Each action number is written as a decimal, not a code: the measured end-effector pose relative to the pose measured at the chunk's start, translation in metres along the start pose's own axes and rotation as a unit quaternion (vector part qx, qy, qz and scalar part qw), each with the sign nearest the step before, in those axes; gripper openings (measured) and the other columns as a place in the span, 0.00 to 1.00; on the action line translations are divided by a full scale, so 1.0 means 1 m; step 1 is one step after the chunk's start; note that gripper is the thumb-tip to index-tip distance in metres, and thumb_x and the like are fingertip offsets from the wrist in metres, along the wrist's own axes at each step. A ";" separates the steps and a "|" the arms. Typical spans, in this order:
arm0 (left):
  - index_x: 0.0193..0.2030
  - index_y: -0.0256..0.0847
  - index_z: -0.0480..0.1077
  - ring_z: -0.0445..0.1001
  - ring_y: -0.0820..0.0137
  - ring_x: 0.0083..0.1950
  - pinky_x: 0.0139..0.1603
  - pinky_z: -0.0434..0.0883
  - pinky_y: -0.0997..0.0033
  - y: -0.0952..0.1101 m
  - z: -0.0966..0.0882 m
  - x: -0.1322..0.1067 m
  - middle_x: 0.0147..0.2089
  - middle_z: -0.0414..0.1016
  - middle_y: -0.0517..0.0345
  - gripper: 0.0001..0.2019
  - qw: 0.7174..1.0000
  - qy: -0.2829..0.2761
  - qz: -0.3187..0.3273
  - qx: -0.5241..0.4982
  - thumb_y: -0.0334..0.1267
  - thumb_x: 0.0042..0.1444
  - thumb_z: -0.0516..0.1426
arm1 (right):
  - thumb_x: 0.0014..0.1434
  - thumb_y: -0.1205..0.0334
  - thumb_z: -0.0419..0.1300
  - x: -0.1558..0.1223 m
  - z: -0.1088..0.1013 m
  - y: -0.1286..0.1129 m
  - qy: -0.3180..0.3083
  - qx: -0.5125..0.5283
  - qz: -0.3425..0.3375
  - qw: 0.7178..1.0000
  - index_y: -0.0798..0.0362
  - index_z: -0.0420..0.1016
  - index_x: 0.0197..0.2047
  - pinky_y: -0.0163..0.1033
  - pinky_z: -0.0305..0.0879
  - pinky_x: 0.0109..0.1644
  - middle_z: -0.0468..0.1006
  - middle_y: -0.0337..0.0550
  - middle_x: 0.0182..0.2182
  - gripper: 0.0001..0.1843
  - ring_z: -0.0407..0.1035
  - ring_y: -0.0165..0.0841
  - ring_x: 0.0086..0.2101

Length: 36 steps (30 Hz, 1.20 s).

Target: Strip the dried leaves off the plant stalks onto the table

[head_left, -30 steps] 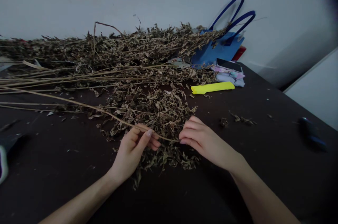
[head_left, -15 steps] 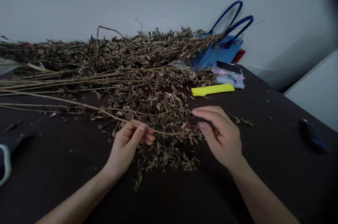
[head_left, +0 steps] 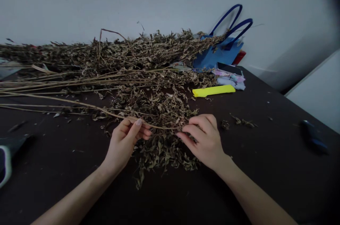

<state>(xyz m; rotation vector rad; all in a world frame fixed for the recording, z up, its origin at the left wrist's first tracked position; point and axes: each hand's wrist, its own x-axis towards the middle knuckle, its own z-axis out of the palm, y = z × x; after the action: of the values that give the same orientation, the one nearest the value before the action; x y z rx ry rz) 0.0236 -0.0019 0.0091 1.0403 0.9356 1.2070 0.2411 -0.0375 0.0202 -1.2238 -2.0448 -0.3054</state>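
Head view: a left hand pinched a thin, bare, straw-coloured stalk that ran far left across a dark matte table. The right hand, fingers curled narrow, met the stalk's near end above a heap of crumpled dry leaves. Farther off lay brittle leafy stems, a smooth yellow bar and a blue bag.
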 end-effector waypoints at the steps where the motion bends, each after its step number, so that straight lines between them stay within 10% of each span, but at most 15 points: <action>1: 0.31 0.36 0.68 0.73 0.74 0.29 0.31 0.71 0.75 0.000 0.000 0.000 0.32 0.75 0.56 0.05 1.000 -0.001 0.000 -0.002 0.35 0.56 0.55 | 0.53 0.63 0.61 0.000 0.002 -0.001 -0.003 -0.012 0.007 1.000 0.51 0.68 0.30 0.45 0.60 0.41 0.68 0.43 0.33 0.05 0.60 0.37 0.37; 27: 0.34 0.36 0.68 0.74 0.74 0.29 0.29 0.72 0.76 -0.010 0.012 -0.014 0.32 0.76 0.55 0.04 0.992 -0.094 -0.074 0.028 0.33 0.53 0.58 | 0.56 0.69 0.57 -0.009 0.013 -0.023 -0.056 0.087 0.005 0.995 0.51 0.67 0.36 0.46 0.61 0.46 0.68 0.44 0.39 0.04 0.61 0.37 0.42; 36: 0.34 0.35 0.68 0.74 0.74 0.29 0.30 0.72 0.75 -0.008 0.011 -0.014 0.34 0.76 0.53 0.04 0.994 -0.084 -0.069 0.022 0.34 0.55 0.57 | 0.56 0.68 0.56 -0.006 0.011 -0.021 -0.047 0.175 0.105 0.978 0.51 0.64 0.44 0.45 0.62 0.48 0.67 0.45 0.41 0.11 0.62 0.36 0.44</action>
<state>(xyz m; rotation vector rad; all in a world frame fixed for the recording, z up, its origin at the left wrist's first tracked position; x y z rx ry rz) 0.0346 -0.0177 0.0048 1.0780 0.8905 0.9726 0.2199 -0.0464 0.0112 -1.2331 -1.9220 0.2090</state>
